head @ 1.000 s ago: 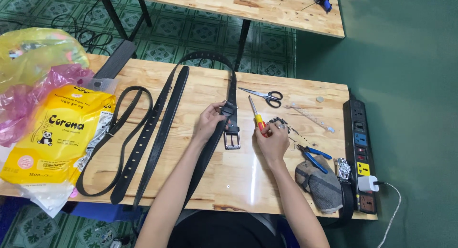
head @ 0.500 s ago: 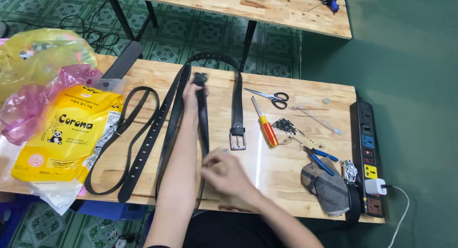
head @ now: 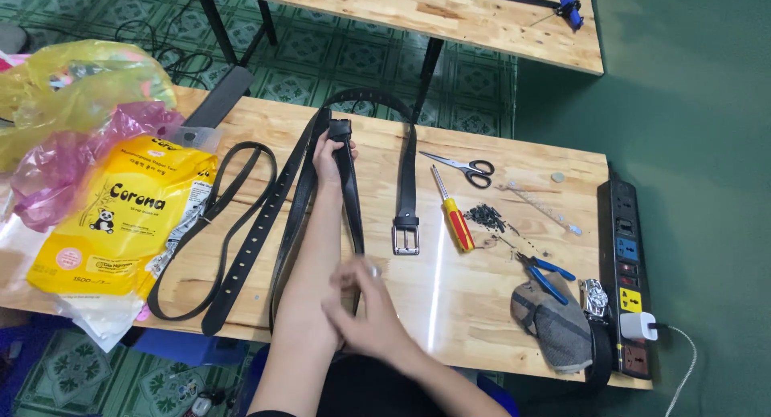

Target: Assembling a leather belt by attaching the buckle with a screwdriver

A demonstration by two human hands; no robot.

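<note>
Since half a second ago your view has closed in a little, and your hands have barely shifted — the left still reaches out along the strap, the right has drawn slightly nearer the front edge.

Your wooden worktable (head: 490, 296) carries everything. At its left end the yellow and pink plastic bags (head: 72, 120) spill over the edge, with a yellow printed packet (head: 120, 220) lying against them. Beside that packet lie loose black belts (head: 241, 240), looped and running from the far edge towards the front one. A black power strip (head: 625, 248) runs along the right edge, a white charger (head: 640, 326) plugged in near the front right corner. A grey cloth pouch (head: 558, 325) sits close by at the front, with a wristwatch (head: 594, 296) and blue-handled pliers (head: 546, 271) just beside it. Mid-table, another black belt ends in a silver buckle (head: 405, 240); to its right lie a yellow-handled screwdriver (head: 455, 216), scissors (head: 462, 168) and a scatter of small dark screws (head: 486, 218).

The black strap (head: 347, 192) you are working lies straight down the middle, from near the far edge to the front edge, your left forearm lying along it and hiding part.

Your left hand (head: 329, 154) is closed around the strap's far end. Your right hand (head: 369, 313) is blurred at the near end — it touches the strap, but I cannot tell whether its fingers are clenched on it.
</note>
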